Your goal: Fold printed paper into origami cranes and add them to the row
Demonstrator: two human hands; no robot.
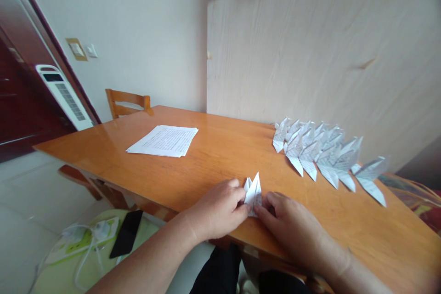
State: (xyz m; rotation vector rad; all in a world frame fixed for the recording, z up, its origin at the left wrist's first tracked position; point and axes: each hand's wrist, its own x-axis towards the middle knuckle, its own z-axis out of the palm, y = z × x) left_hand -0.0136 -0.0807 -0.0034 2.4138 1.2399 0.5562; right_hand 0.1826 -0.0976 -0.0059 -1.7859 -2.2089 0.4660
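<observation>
A small folded white paper (254,195) with pointed tips stands between my hands, near the table's front edge. My left hand (223,206) grips its left side, fingers curled and thumb at its lower part. From the right, my right hand (284,216) pinches the lower right corner with thumb and curled fingers. Several folded paper pieces (327,158) with raised points stand in rows at the right of the table. A stack of printed sheets (163,141) lies flat at the left.
The wooden table (220,147) meets the wall behind. A chair (127,101) is at the far left corner. Below the left edge, a stool (141,239) bears a power strip (81,241), cables and a black phone (127,233).
</observation>
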